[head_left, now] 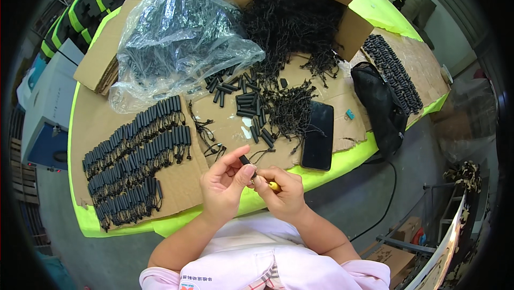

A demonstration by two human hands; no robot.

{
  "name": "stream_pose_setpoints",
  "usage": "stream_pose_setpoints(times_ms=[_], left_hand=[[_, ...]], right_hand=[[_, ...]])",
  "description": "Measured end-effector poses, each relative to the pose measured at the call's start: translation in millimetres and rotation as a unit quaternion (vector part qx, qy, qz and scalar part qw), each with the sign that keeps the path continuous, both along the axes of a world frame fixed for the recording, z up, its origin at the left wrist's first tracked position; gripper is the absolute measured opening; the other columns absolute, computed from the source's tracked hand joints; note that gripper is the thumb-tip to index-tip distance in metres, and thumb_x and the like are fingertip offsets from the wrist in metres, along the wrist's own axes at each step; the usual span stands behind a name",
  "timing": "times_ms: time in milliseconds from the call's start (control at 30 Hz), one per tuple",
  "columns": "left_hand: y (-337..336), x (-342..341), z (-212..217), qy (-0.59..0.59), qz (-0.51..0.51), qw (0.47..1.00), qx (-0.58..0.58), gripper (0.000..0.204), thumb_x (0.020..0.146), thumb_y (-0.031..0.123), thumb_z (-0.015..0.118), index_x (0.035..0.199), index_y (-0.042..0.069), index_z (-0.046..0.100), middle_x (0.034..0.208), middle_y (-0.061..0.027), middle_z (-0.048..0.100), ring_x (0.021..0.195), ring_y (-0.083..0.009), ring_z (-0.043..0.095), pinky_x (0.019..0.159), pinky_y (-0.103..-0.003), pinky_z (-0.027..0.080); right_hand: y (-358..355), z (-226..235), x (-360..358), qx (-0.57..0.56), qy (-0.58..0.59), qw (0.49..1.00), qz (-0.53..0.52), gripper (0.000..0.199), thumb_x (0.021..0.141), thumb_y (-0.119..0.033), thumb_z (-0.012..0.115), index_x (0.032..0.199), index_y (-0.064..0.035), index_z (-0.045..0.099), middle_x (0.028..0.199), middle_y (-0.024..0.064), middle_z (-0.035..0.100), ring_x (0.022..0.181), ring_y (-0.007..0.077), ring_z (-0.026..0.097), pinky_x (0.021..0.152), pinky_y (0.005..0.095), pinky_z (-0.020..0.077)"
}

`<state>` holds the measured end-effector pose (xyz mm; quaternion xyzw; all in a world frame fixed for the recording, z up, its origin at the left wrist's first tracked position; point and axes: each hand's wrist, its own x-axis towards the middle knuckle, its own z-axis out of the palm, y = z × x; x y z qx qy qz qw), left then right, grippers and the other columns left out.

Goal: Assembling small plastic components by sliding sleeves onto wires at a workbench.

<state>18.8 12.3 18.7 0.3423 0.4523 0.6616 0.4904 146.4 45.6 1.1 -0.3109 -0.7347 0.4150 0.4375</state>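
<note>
Black and small, the tube (244, 160) was pinched between fingers of the left hand (223, 185) near the desk (356, 154), probably for steadiness. The right hand (285, 192) pinched a yellow-handled tool (274, 186), perhaps for control.

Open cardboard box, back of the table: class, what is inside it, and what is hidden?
Tangled black cords lie inside the cardboard box and spill out toward the front. They cover its bottom, so anything beneath them cannot be seen.
</note>
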Motion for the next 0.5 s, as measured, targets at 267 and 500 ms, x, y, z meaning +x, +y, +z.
stream_pose_setpoints(times_ms=[267, 500], left_hand=[[9, -13, -2, -0.239, 0.011, 0.967, -0.087, 0.033, 0.082, 0.007, 0.061, 0.112, 0.003, 0.047, 0.074, -0.0014, 0.054, 0.059, -0.0055, 0.051, 0.053, -0.02, 0.046], [8, -6, -10, -0.158, 0.078, 0.983, -0.043, 0.028, 0.08, 0.005, 0.063, 0.103, 0.005, 0.047, 0.076, -0.0024, 0.051, 0.062, -0.0079, 0.052, 0.052, -0.021, 0.047]], right_hand=[[3, 8, 0, 0.141, -0.103, 0.983, -0.051, 0.034, 0.071, -0.003, 0.066, 0.105, -0.003, 0.059, 0.078, 0.008, 0.058, 0.06, 0.0203, 0.058, 0.051, 0.0284, 0.0465], [0, 1, -7, 0.25, -0.174, 0.945, -0.12, 0.038, 0.069, 0.003, 0.063, 0.107, -0.0029, 0.059, 0.077, 0.0094, 0.059, 0.06, 0.0211, 0.057, 0.049, 0.0292, 0.0466]])
